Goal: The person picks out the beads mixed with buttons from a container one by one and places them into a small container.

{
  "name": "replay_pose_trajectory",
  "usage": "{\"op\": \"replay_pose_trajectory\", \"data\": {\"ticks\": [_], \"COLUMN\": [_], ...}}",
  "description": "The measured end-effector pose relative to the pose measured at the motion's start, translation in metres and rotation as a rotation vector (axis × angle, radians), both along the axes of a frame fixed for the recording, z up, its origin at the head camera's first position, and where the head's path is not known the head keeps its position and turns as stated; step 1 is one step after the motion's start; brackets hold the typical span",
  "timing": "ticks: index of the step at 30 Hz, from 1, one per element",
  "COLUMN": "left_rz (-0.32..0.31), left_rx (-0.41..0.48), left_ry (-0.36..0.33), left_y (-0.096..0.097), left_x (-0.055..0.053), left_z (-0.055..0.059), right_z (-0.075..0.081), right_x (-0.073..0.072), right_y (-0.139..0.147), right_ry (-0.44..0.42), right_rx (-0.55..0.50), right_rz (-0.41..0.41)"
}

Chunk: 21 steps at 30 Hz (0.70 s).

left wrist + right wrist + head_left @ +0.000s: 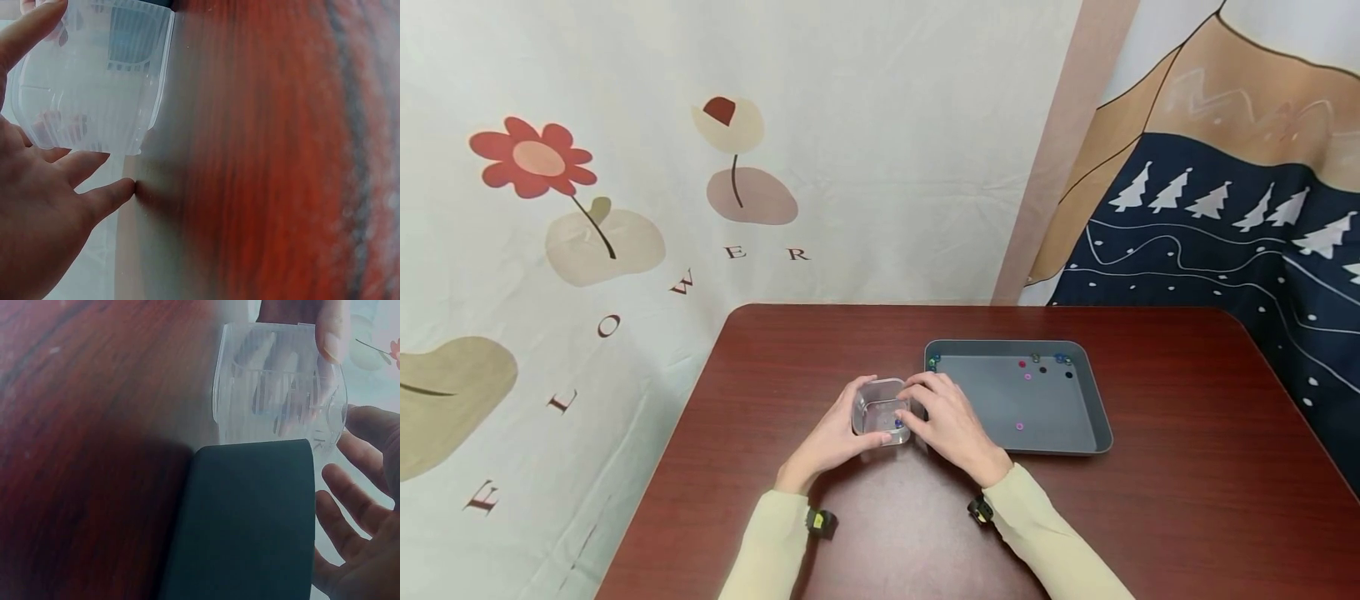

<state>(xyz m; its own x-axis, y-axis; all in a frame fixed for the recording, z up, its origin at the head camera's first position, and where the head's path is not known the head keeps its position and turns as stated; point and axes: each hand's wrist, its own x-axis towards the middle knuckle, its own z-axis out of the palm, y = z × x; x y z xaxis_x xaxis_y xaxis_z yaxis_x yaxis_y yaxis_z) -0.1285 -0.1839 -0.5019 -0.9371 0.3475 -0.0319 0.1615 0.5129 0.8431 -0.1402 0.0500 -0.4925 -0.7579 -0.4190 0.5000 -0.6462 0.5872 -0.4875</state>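
Note:
A small clear plastic box point(880, 410) with ribbed sides stands at the middle of the table. My left hand point(833, 435) grips it from the left, with the thumb along its near side; the left wrist view shows the ribbed wall of the box point(94, 81) beside that hand. A small blue bead point(898, 423) shows at the right side of the box. My right hand point(951, 423) is over the box's right rim, its thumb and fingers apart and loosely bent. No thing shows between its fingertips.
A grey tray point(1052, 433) lies just right of the box, its wall point(250, 512) close beside it in the right wrist view. Several small beads and rings point(1027, 377) lie scattered in it. The reddish-brown table point(1180, 392) backs onto a printed curtain point(880, 150).

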Motion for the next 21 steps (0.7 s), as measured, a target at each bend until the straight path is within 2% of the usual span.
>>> {"op": "replay_pose_trajectory", "data": {"ticks": [4, 12, 21], "left_rz": [0.001, 0.005, 0.012], "left_rx": [0.006, -0.004, -0.021], "left_ry": [0.003, 0.011, -0.005], "left_y": [0.0, 0.0, 0.0], "left_x": [0.001, 0.001, 0.002], "left_z": [0.001, -0.001, 0.0], "right_z": [0.006, 0.029, 0.052], "right_x": [0.0, 0.0, -0.01], "right_y": [0.005, 0.033, 0.065], "right_ry": [-0.014, -0.074, -0.081], "right_rx": [-0.014, -0.055, -0.033], "right_rz": [-0.005, -0.031, -0.05]}}
